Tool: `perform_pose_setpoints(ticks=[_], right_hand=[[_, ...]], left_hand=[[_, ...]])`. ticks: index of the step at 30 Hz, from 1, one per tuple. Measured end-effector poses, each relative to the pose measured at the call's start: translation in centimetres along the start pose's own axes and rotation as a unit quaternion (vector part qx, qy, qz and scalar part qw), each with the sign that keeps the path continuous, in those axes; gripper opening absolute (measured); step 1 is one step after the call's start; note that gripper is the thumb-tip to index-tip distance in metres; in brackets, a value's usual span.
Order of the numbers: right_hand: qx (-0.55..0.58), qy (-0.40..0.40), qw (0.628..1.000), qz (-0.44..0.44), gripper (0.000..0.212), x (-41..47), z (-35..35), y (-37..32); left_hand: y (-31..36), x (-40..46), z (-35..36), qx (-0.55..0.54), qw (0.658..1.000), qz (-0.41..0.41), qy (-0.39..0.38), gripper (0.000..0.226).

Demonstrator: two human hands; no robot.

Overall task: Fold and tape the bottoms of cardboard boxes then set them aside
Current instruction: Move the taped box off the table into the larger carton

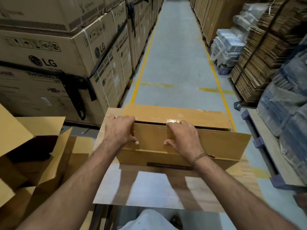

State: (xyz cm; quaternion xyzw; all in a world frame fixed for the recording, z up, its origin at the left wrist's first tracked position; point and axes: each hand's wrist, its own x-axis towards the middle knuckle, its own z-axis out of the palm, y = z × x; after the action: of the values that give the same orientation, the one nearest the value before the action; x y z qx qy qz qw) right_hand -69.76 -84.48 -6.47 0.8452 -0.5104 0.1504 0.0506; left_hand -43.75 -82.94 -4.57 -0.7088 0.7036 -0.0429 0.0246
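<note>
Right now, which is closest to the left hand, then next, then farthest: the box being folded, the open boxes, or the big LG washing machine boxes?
1. Box being folded: gripped by left hand.
2. Open boxes: left, beside the table.
3. LG washing machine boxes: stacked behind, far left.

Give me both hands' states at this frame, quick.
Left hand: fingers curled over the near flap of the cardboard box, gripping it.
Right hand: gripping the same flap's top edge.
</note>
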Motion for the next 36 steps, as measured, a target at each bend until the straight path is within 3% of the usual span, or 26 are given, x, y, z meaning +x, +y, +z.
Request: perform_pose_setpoints(ticks=[8,10,13,15,17,19,21,25,29,30,33,36], right_hand=[[-0.008,0.184,0.983,-0.018,0.019,-6.0,1.4,-3.1],[0.001,0.189,0.982,-0.03,0.015,-8.1,1.7,-3.8],[0.057,0.124,0.99,-0.024,0.04,-11.2,2.0,-4.4],[0.142,0.065,0.987,0.032,0.045,-13.0,2.2,-4.8],[0.225,0.005,0.966,0.124,0.035,-14.4,2.4,-4.6],[0.252,-0.047,0.948,0.19,0.038,-15.1,2.6,-3.4],[0.242,-0.097,0.942,0.209,0.049,-15.3,2.6,-1.7],[0.172,-0.095,0.957,0.211,0.065,-13.4,2.3,1.0],[0.115,-0.152,0.952,0.24,0.081,-10.0,2.0,3.5],[0.097,-0.174,0.953,0.228,0.075,-9.3,2.1,3.9],[0.054,-0.215,0.951,0.213,0.023,-8.2,2.3,4.5],[0.022,-0.197,0.963,0.183,0.008,-8.3,2.9,4.7]], left_hand=[[1.4,-6.7,1.1,0.022,0.995,-0.006,0.101,0.031],[1.2,-8.6,2.7,0.011,0.993,0.002,0.114,0.018],[1.5,-11.2,4.8,-0.031,0.992,0.015,0.123,0.015],[1.7,-12.5,6.1,-0.038,0.993,0.034,0.107,0.032],[1.9,-13.4,7.2,-0.016,0.998,0.047,0.031,0.069],[2.2,-14.3,8.2,-0.03,0.998,0.039,-0.041,0.106],[3.0,-15.0,8.7,-0.077,0.993,0.017,-0.089,0.126],[4.9,-13.8,8.2,-0.06,0.997,-0.009,-0.051,0.1],[5.9,-10.6,7.0,-0.038,0.999,-0.002,-0.021,0.082],[6.0,-9.6,6.7,-0.035,0.999,0.007,-0.026,0.079],[6.5,-6.6,6.4,0.003,0.998,0.05,-0.035,0.066],[6.7,-4.9,6.8,0.035,0.996,0.067,-0.044,0.035]])
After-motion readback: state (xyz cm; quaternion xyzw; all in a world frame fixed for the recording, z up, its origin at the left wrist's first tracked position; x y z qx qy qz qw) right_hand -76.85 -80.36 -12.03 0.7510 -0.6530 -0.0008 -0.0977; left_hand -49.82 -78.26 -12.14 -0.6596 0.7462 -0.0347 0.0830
